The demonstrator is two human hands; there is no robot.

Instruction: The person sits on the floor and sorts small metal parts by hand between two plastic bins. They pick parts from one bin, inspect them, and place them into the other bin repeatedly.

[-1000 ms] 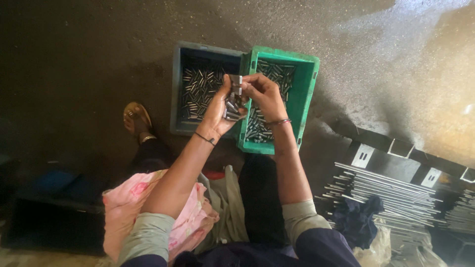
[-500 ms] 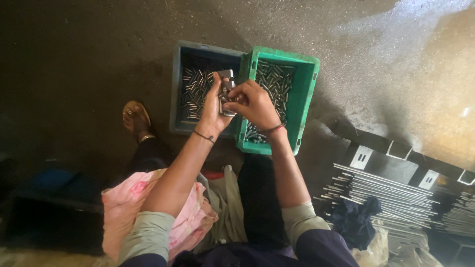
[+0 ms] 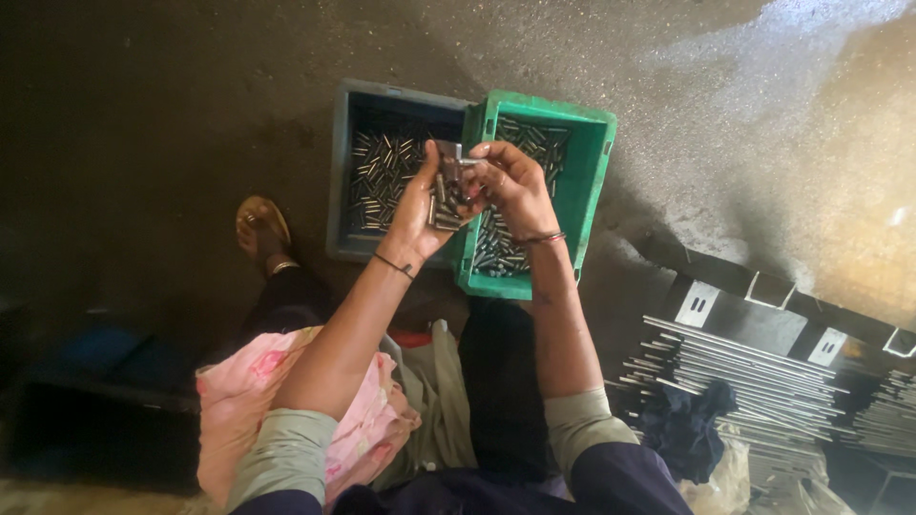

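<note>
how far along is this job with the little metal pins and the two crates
Done so far cannot be counted: both the grey plastic crate and the green plastic crate hold many short metal pins. In hand: the left hand holds a small bundle of metal pieces while the right hand works at its top. Left: plenty of loose pins lie in both crates.

Two small white rectangular labels are showing at the right of the floor: one label (image 3: 697,304) is sitting on a dark block above the stacked metal rods (image 3: 735,367), and a second label (image 3: 826,347) is lying further right on the next dark block, both carrying short dark marks
</note>
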